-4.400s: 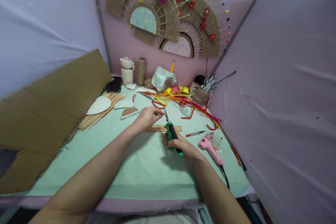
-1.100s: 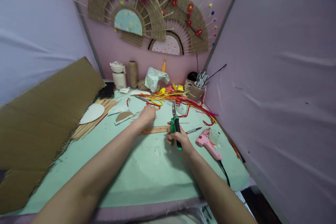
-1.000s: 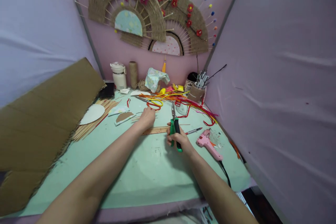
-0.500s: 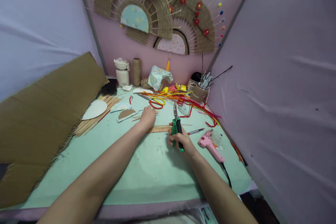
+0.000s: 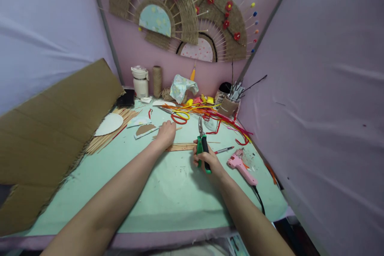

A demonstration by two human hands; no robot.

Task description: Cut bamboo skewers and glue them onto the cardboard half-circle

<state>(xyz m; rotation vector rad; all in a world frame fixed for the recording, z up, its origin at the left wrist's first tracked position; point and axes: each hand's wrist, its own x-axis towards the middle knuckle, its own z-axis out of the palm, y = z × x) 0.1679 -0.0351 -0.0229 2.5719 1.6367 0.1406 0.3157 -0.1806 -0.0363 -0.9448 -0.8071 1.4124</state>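
Room between cardboard and left forearm

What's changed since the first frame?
The left hand has moved left, away from the pliers, to the short sticks. The thin stick it held at the jaws is no longer there; whether the fingers hold anything now is hidden. Unchanged: right hand gripping the pliers; glue gun and scissors in place.

On the table, the cardboard is at the left, with the scattered sticks by its right edge. The row of sticks lies central, the pen right of it, the glue gun nearer. Beyond the row are the scissors; farther left, the jar stands beside the spool.
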